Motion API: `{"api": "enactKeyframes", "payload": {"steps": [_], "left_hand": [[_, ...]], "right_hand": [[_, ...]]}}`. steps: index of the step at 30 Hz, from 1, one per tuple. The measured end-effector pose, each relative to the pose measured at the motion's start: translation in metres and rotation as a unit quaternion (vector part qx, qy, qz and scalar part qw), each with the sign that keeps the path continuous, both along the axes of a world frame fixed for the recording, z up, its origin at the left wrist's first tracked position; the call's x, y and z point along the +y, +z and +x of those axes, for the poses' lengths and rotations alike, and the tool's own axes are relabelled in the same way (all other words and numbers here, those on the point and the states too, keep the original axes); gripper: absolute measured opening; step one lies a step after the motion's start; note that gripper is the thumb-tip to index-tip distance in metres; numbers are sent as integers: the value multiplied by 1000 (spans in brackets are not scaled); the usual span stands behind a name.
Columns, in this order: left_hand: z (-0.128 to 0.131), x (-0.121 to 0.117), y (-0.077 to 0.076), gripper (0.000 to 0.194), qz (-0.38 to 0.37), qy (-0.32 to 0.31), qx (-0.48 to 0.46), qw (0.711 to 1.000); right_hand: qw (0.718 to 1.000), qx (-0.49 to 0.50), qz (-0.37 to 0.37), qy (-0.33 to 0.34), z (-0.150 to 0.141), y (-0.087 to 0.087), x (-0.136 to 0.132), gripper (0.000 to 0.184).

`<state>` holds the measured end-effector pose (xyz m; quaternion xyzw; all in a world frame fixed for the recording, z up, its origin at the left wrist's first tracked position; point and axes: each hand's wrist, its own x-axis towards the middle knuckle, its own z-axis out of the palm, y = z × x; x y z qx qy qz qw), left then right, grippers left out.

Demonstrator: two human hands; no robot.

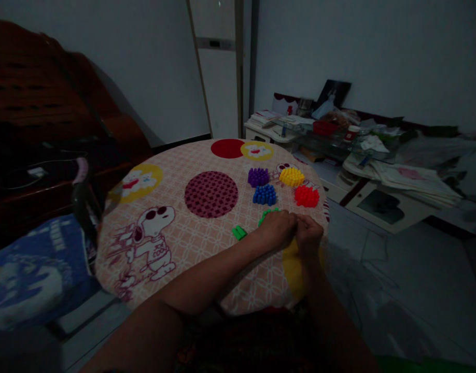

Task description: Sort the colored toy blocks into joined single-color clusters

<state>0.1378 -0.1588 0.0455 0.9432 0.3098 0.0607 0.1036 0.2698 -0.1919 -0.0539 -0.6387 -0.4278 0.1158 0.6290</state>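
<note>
**Both grips meeting beside a green cluster**

The green cluster shows only its bright, knobbly far and left edges; my left grip covers the rest. My fingers are bent, their tips meeting my right grip just right of the green cluster. I cannot tell whether either grip is pinching anything, as the fingertips are hidden.

The green cluster sits toward the right side of the round surface. From it, the rim is near on the right, while a wide stretch of printed cloth runs left, giving the most room there.

I count five knobbly clusters, one per colour. Beyond the green cluster is one blue cluster, with one purple cluster farther beyond. Beyond it to the right are one red cluster and, farther off, one yellow cluster. One small green piece lies apart to its left.
</note>
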Motion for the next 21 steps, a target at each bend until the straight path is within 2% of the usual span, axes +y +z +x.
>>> {"api": "enactKeyframes", "payload": {"steps": [3, 6, 9, 12, 16, 21], "left_hand": [[-6, 2, 2, 34, 2, 12, -5, 1000], [-23, 17, 12, 37, -4, 12, -36, 999], [-53, 40, 25, 24, -8, 42, -74, 996], [-86, 59, 31, 16, -26, 58, -54, 997], [-116, 66, 24, 15, -76, 55, 0, 996], [-121, 60, 8, 19, -117, 57, 90, 987]], "right_hand": [[1000, 20, -2, 5, -1, 0, 0, 31], [999, 43, -14, 11, -1, -1, 0, 33], [998, 57, -11, 17, -3, 1, -1, 33], [998, 59, -4, 17, -5, 3, -2, 31], [998, 57, -12, 14, -8, 7, -3, 31], [997, 67, -15, 18, -8, 10, -2, 29]]}}
